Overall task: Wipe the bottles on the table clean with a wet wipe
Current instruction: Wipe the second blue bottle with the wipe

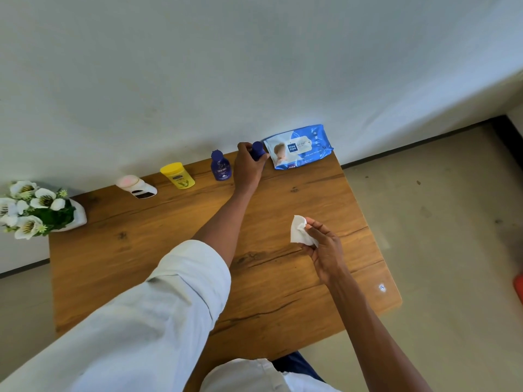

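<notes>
Right, left hand [249,165] wraps a dark blue bottle [258,149] at far table [283,278] edge, prob. to lift or steady it. Right hand [322,250] pinches the wet wipe [299,231] nearer the body, ready for wiping.

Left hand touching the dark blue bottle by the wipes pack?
Touching. The head view shows the left hand with its fingers curled round the dark blue bottle, no gap visible.

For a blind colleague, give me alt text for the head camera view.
A person's left hand grips a dark blue bottle at a wooden table's far edge, while the right hand holds a white wet wipe.
</notes>
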`<action>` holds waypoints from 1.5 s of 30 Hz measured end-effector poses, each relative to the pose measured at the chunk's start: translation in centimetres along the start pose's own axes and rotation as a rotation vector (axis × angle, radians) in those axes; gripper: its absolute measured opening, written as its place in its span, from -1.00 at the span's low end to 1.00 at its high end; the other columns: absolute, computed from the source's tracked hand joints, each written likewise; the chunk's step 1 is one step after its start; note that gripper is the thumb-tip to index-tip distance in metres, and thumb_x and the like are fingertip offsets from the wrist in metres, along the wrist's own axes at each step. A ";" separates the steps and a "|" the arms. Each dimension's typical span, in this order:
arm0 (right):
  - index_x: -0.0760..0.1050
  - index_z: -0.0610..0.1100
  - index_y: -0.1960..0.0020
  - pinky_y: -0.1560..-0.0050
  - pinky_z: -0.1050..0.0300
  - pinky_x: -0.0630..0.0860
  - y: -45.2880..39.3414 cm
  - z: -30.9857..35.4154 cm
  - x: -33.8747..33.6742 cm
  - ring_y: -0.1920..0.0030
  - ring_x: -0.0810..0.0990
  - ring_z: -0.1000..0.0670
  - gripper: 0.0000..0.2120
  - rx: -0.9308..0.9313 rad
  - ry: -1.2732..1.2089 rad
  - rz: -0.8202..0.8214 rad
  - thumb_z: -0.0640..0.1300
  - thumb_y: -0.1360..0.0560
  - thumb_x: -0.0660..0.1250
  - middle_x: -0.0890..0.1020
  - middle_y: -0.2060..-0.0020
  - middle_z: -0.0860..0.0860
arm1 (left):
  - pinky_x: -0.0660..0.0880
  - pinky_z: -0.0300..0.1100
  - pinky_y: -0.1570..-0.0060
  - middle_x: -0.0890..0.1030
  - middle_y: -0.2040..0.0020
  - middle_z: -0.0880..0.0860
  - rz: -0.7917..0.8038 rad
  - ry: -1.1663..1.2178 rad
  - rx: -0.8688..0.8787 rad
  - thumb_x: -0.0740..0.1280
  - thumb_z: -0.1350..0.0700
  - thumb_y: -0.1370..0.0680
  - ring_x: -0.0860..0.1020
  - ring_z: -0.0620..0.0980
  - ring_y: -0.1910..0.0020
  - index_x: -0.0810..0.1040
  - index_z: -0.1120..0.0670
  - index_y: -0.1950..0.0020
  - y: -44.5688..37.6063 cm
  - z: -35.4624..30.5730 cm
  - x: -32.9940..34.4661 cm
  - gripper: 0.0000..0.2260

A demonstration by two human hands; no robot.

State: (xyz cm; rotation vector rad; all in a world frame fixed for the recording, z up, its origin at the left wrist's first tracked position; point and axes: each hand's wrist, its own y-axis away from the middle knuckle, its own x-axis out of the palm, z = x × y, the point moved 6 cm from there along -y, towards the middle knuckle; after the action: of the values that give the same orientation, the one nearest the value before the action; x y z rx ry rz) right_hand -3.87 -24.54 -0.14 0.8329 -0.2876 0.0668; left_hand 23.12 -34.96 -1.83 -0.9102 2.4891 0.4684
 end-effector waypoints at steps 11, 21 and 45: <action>0.64 -0.16 -0.08 0.30 0.22 0.61 0.5 0.4 0.8 0.06 0.66 -0.04 -0.86 -0.011 0.006 0.017 -0.27 -0.55 0.38 0.69 0.00 -0.10 | 0.28 -0.52 -0.12 0.54 -0.35 0.09 -0.161 0.005 0.242 0.46 -0.30 -0.41 0.49 0.00 -0.30 0.42 0.15 -0.40 2.1 -3.0 -3.2 -0.26; 0.67 -0.16 -0.09 0.18 0.14 0.64 -0.1 -0.8 2.4 -0.08 0.63 -0.08 -0.84 -0.001 -0.035 -0.005 -0.17 -0.57 0.36 0.65 -0.15 -0.14 | 0.48 -0.36 0.07 0.54 0.00 -0.04 -0.498 0.413 -0.123 0.19 0.12 -0.67 0.51 -0.35 0.07 0.47 0.20 -0.20 8.7 5.0 -9.6 -0.81; 0.67 -0.22 -0.11 0.19 0.15 0.62 0.0 -1.7 0.6 0.02 0.68 -0.02 -0.80 0.046 0.052 -0.035 -0.14 -0.57 0.37 0.68 -0.06 -0.12 | 0.37 -0.22 -0.07 0.57 -0.28 0.11 -0.019 0.118 -0.210 0.45 0.12 -0.55 0.53 0.01 -0.20 0.45 0.16 -0.36 0.6 9.6 -6.6 -0.58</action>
State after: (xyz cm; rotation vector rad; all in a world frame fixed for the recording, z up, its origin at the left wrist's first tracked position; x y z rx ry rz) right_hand -2.95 -23.31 -1.01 0.8799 -0.2227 0.0621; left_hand 29.99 -26.78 -6.41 -1.0693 2.5694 0.6987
